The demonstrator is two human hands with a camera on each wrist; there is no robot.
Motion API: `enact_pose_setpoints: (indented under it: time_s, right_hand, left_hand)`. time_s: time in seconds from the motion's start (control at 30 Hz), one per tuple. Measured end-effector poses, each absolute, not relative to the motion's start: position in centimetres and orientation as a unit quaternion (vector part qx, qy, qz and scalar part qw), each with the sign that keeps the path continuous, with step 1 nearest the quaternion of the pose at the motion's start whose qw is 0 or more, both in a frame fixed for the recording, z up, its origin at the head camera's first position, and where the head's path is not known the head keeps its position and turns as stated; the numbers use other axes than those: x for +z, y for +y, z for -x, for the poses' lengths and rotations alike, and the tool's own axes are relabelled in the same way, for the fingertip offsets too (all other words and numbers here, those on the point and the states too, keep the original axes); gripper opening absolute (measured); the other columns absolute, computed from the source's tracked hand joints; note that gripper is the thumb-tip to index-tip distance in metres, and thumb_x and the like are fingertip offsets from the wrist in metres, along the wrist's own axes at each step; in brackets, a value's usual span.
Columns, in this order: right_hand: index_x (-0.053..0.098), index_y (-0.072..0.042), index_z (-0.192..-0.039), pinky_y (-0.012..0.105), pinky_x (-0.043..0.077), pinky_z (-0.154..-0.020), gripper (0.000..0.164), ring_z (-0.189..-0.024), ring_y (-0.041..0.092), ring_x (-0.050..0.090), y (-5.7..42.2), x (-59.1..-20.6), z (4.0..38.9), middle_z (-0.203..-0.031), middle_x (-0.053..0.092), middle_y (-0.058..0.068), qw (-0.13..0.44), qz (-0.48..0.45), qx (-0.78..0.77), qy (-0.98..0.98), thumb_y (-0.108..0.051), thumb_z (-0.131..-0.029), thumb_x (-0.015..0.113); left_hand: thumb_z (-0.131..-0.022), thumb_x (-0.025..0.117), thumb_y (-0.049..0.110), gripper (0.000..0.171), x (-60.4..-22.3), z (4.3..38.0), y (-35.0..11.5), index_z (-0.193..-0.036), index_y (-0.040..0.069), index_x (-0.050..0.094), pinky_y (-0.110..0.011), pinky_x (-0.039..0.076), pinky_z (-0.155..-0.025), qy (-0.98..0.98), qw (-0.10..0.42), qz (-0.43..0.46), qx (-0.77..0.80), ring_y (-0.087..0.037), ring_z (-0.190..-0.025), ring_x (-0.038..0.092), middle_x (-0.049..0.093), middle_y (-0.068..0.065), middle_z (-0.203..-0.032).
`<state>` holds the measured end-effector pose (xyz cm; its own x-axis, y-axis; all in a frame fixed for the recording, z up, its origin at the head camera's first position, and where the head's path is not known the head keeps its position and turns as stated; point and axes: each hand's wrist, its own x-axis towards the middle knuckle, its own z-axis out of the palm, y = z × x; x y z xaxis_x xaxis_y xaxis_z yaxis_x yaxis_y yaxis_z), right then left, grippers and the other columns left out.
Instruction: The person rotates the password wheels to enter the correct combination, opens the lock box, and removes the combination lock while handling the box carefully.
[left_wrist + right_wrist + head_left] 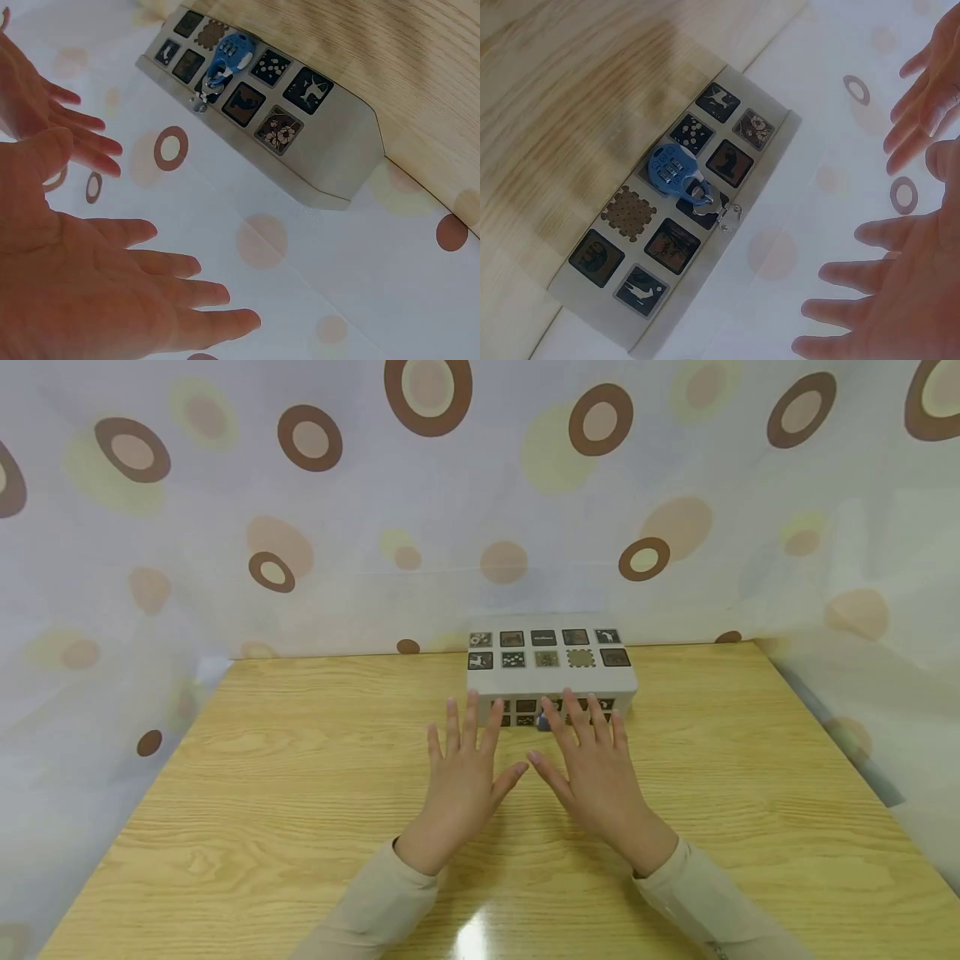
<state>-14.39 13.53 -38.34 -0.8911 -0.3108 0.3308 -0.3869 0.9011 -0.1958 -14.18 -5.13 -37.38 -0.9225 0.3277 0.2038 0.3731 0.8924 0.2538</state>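
A pale box [551, 679] with rows of small dark picture squares stands at the back of the table. On its front hangs a blue combination padlock [673, 169], hooked through a metal clasp [730, 217]; in the head view the right fingers partly hide it. My left hand [461, 789] is spread in front of the box, fingers straight, holding nothing. Beside it, my right hand [603, 785] is spread the same way, also holding nothing. The two thumbs point toward each other with a small gap between them. Both wrist views show the hands apart from the box.
The wooden table [315, 777] carries the box near its far edge. Behind and on both sides hangs a white curtain [360, 527] printed with brown and beige circles. Light-coloured sleeves [382, 893] cover both forearms.
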Motion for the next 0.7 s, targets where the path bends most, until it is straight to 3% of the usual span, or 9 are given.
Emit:
enact_pose_setpoints:
  time_s: [0.7]
  right_hand:
    - [0.023, -0.005, -0.152, 0.063, 0.011, -0.112, 0.071, -0.141, 0.044, 0.017, 14.07, -38.36, 15.19, -0.155, 0.023, 0.02, 0.148, -0.174, 0.144, -0.963, -0.047, -0.099, 0.045]
  left_hand:
    - [-0.099, 0.046, 0.047, 0.074, -37.44, 14.75, -4.35, -0.155, 0.012, 0.012, -0.063, 0.013, -0.111, -0.965, 0.078, 0.194, -0.157, -0.038, -0.144, 0.001, 0.001, -0.019, -0.159]
